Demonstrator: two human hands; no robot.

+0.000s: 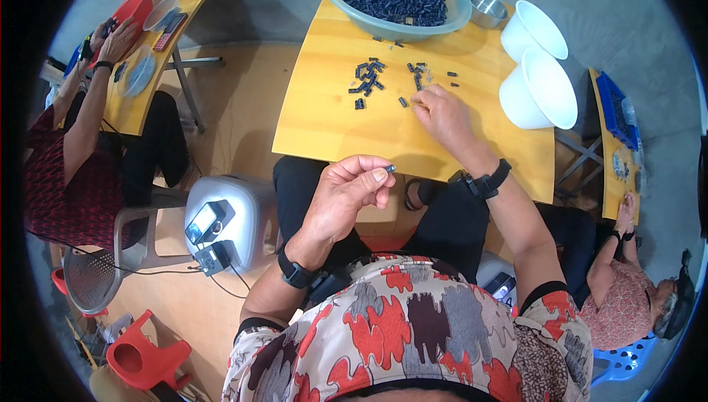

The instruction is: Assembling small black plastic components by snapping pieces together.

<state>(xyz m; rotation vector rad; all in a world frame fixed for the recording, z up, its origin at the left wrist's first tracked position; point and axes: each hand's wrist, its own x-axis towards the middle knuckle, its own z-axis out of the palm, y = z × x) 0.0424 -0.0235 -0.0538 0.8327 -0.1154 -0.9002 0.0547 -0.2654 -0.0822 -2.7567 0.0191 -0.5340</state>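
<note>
Even, fairly bright light covers the desk [317, 111], with a soft shadow beneath the right hand [442, 116]; a small screen [201, 223] glares whitish; straight edges bow toward the black rim.

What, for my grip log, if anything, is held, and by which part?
Left hand pinches a small dark piece by one end; right hand: cannot tell.

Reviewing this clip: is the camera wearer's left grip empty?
No, the left grip is pinched around a small dark piece, whose end sticks out into view.
</note>
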